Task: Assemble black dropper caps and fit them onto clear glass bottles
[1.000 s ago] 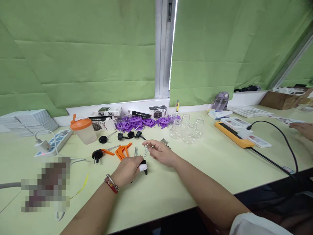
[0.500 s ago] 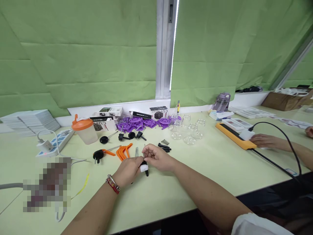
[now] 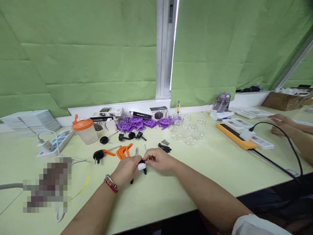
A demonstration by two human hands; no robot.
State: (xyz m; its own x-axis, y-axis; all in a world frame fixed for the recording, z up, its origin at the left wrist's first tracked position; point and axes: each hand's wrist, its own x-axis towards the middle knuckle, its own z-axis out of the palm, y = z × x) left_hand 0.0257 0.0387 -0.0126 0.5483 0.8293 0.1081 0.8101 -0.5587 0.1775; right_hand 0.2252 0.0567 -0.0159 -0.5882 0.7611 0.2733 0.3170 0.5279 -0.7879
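Note:
My left hand [image 3: 127,170] is closed around a small black part [image 3: 142,167] low over the pale green table [image 3: 171,195]; a white bandage wraps one fingertip. My right hand [image 3: 158,160] meets it from the right, its fingers pinched at the same black part, where a small spring may sit, too small to be sure. Just beyond the hands lie orange clips [image 3: 124,150], thin metal pins [image 3: 137,151], black rods [image 3: 164,148] and a small spring [image 3: 165,142].
Purple wheels [image 3: 144,122], small glass jars [image 3: 188,130], boxes and an orange-lidded cup [image 3: 84,130] stand toward the back. A power strip [image 3: 52,143] lies left. An orange strip [image 3: 233,135] with a black cable lies right, near another person's hands [image 3: 281,125].
My right hand came back from the springs with fingers pinched and closed in on the black part in my left hand. The other person's hand moved about on the right.

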